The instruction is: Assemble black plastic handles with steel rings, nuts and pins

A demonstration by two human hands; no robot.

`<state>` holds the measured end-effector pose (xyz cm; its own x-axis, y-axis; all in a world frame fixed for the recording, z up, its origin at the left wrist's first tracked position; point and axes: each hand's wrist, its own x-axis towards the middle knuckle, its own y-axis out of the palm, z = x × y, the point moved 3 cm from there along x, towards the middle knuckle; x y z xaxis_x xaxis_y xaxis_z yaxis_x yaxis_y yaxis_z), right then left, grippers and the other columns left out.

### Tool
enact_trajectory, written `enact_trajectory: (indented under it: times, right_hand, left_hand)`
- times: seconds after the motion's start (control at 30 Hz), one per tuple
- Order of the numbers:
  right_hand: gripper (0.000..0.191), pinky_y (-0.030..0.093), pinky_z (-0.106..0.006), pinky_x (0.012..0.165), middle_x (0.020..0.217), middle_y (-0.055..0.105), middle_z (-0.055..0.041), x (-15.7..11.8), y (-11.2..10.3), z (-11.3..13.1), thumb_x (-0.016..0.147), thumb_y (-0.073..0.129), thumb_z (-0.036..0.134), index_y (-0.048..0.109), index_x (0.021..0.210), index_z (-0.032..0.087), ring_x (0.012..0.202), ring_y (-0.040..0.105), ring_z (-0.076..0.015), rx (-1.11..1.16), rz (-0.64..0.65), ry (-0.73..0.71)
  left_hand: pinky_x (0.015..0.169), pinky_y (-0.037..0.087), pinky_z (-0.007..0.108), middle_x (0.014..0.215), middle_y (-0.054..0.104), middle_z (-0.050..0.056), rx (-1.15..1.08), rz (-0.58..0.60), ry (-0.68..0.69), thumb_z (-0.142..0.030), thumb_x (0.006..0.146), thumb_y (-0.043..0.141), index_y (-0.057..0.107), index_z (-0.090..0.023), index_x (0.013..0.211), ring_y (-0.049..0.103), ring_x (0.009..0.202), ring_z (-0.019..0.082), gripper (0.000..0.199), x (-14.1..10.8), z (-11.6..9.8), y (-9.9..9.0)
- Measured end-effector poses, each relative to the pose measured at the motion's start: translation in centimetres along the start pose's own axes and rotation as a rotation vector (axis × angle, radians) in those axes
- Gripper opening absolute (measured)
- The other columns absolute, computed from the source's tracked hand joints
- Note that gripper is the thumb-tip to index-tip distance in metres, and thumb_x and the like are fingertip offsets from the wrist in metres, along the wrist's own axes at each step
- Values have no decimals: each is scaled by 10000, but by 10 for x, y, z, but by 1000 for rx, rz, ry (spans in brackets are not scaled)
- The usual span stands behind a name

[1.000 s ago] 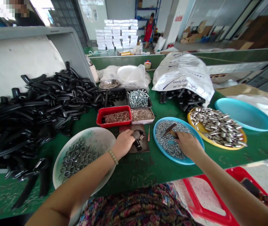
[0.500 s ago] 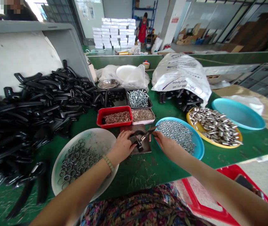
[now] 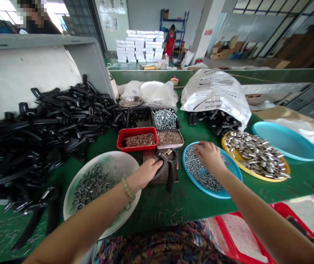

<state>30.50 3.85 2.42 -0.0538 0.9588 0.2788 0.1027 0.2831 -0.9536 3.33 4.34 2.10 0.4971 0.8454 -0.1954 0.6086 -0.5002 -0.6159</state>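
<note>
Two hands, lower center: my left hand [image 3: 145,173] grasps a black plastic handle [image 3: 169,164]; my right hand [image 3: 209,157] curls onto steel nuts [image 3: 197,170] in a blue tray [image 3: 217,191].

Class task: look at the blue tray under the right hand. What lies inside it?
The blue tray holds a loose layer of small metal nuts. The right hand is over them, so those beneath it are covered and cannot be seen.

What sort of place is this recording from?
Probably a small factory workshop doing assembly by hand: a heap of black tool handles, a tray of screws among other sorted metal parts on a green workbench, and stacked white boxes beyond.
</note>
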Motion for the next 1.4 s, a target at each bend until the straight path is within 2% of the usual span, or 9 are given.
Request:
enact_trajectory:
  times: [0.17,0.27,0.37,0.5,0.67,0.9,1.13,1.27,1.4]
  right_hand:
    - [223,341,-367,830,1025,628,-121,87,4,71,891,485,285,655,1004,197,1021,474,-263,103,150,-266]
    - [188,326,-357,823,992,638,-146,109,14,87,879,485,210,655,931,152,1007,482,-258,109,167,-291]
    - [198,326,-357,819,987,641,-160,112,20,87,887,454,197,635,930,128,1001,490,-263,113,162,-288]
    - [188,346,-349,798,943,646,-154,114,26,75,864,461,177,614,945,106,948,523,-263,127,162,-251]
    - [186,362,-296,822,945,652,-127,120,42,61,872,451,154,616,945,112,917,540,-215,190,197,-226]
    - [186,378,-338,849,978,642,-174,116,43,62,884,459,187,615,932,97,964,542,-257,308,158,-161]
    - [174,452,-235,750,898,686,-51,100,28,64,835,472,145,608,942,157,819,617,-146,583,132,-76]
    - [174,483,-224,749,877,697,-23,64,17,67,839,473,191,632,908,168,815,639,-125,774,166,-46]
    - [133,508,-282,712,832,680,-21,31,9,70,809,523,254,617,865,178,765,643,-155,1054,197,30]
  left_hand:
    - [785,448,337,917,658,112,489,-112,85,-243,888,445,631,-161,837,608,868,239,209,-10,9,1]
    - [811,434,348,937,637,123,644,-224,161,-330,889,463,637,-149,832,584,894,246,258,13,-5,-18]
    - [853,402,360,1004,626,132,698,-325,194,-343,899,452,642,-133,908,548,955,245,283,69,-29,-38]
    - [842,357,420,932,654,127,705,-248,199,-194,874,469,665,-132,801,517,987,272,218,140,-43,-37]
    - [863,310,465,917,655,144,650,-248,213,-153,882,430,659,-121,801,514,990,277,245,162,-35,-19]
    - [861,375,389,911,675,115,513,-287,201,-176,907,417,651,-142,839,585,940,235,245,153,-36,-36]
    - [764,475,257,837,693,18,-131,-216,228,-230,804,603,636,-158,903,641,787,160,126,57,-6,-36]
    - [836,458,294,860,674,27,-65,-207,192,-284,852,547,648,-174,869,618,850,178,151,19,15,-15]
    - [898,437,314,974,608,69,117,-272,295,-307,888,494,624,-142,934,573,929,188,215,14,17,1]
